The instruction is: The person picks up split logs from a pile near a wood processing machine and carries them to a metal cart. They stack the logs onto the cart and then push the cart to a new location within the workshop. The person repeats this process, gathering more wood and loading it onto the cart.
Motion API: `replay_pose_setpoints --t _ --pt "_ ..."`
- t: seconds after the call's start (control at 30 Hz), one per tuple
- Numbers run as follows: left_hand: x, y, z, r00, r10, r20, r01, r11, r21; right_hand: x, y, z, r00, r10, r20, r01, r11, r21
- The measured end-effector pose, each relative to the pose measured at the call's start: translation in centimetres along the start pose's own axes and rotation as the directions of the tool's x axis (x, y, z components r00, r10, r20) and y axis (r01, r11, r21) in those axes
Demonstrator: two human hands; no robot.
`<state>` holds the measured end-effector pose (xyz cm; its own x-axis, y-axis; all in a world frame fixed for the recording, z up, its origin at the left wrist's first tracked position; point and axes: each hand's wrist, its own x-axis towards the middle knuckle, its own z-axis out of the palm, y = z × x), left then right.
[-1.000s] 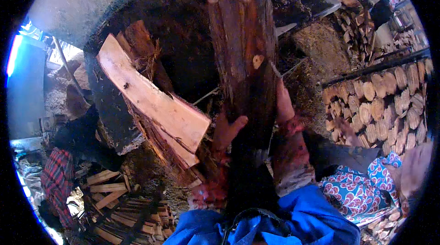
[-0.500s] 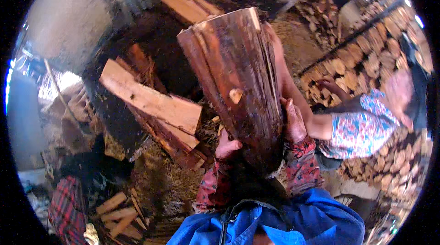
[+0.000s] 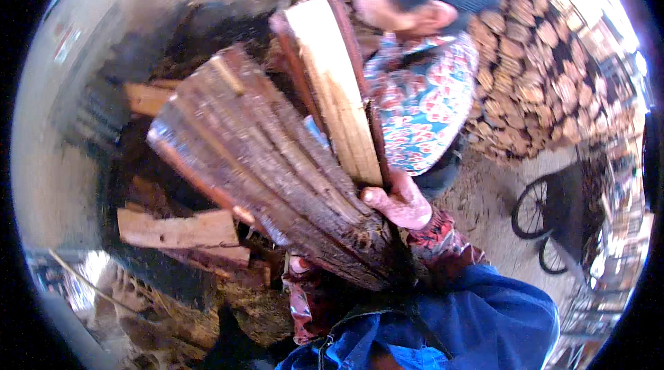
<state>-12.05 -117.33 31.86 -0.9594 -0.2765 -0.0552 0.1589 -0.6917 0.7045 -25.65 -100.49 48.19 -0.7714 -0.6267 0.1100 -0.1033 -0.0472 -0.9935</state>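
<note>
A thick split log (image 3: 270, 176) with dark, ridged bark slants up and to the left across my front, its narrow lower end close to my body. My right hand (image 3: 402, 202) is closed on the log's right side near that end, thumb on top. My left hand (image 3: 299, 266) supports the left side from below, its fingers mostly hidden under the log. Beside the log stands a second split piece (image 3: 335, 86) with a pale face, its lower end at my right hand; I cannot tell who holds it.
A co-worker in a flowered sleeve (image 3: 422, 100) bends close on the right. Split wood (image 3: 183, 232) lies at left, near a grey curved surface (image 3: 52, 162). Stacked logs (image 3: 532, 72) stand at far right, with a wheeled cart (image 3: 567, 211) nearer.
The log has tipped to the left in my hands. The view has swung right; the co-worker now appears much closer, and the pale split piece has come up beside the log.
</note>
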Motion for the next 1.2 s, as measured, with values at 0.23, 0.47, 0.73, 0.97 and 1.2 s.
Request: replay_pose_setpoints --t 0.23,0.47,0.73,0.97,1.2 --pt "1.3 -2.7 6.6 0.999 -0.039 0.033 0.033 0.988 0.150 -3.4 -3.4 -8.3 0.966 -0.230 -0.122 0.226 0.973 -0.044" --pt "4.9 -6.9 11.5 0.981 -0.137 0.136 0.103 0.968 0.230 -8.3 -5.3 -16.5 0.849 -0.347 -0.400 0.208 0.913 -0.351" --pt "8.6 -11.6 16.0 0.882 -0.328 0.339 0.238 0.929 0.282 -15.1 -4.5 -19.0 0.636 -0.182 -0.750 0.079 0.982 -0.172" --pt "10.4 -16.1 20.9 0.706 -0.499 0.503 0.379 0.866 0.327 -18.9 -4.4 -20.3 0.376 -0.223 -0.899 0.023 0.972 -0.232" --pt "12.8 -21.6 23.5 0.514 -0.601 0.612 0.456 0.796 0.398 -22.3 -3.0 -23.0 0.093 -0.119 -0.988 0.127 0.986 -0.107"
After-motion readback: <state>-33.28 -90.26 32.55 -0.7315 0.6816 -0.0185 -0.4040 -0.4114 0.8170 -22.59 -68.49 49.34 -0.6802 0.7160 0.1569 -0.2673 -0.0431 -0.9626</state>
